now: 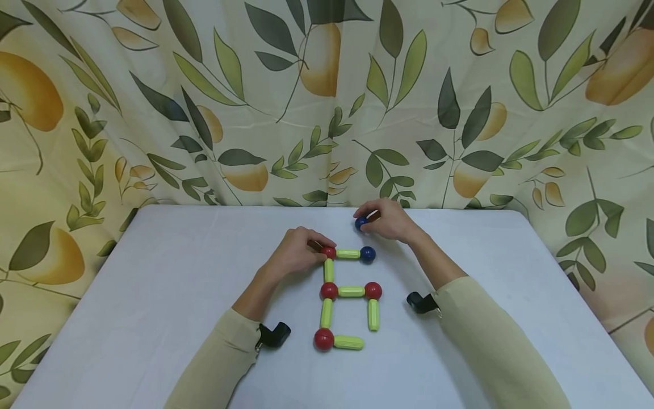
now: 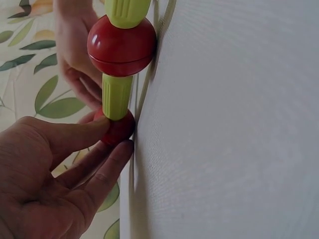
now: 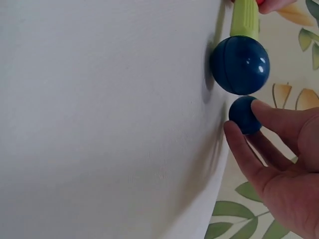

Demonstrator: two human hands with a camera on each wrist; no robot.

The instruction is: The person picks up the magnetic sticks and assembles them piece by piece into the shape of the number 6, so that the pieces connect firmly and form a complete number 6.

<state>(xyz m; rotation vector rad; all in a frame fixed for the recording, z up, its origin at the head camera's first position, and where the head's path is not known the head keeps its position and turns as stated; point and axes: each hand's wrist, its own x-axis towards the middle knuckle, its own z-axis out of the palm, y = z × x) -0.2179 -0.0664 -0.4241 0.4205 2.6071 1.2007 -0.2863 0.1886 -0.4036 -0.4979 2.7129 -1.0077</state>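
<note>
My left hand (image 1: pixel 298 250) grips the red ball (image 2: pixel 118 127) at the far left corner of a figure built from balls and rods. A light green rod (image 1: pixel 349 254) runs right from that ball to a blue ball (image 1: pixel 368 254). Beyond it, close to the table's back edge, my right hand (image 1: pixel 389 220) pinches a second blue ball (image 3: pixel 244 115) between thumb and fingertips. Nearer to me, the figure continues with a red ball (image 1: pixel 329 291) at mid-left, another red ball (image 1: pixel 373 291) to its right, and a red ball (image 1: pixel 324 339) at the near left.
From the right red ball a green rod (image 1: pixel 374 315) points toward me with a free end. Another green rod (image 1: pixel 349 342) points right from the near red ball, its far end also free. Behind the white table (image 1: pixel 179 295) hangs a fruit-and-leaf patterned curtain (image 1: pixel 286 136).
</note>
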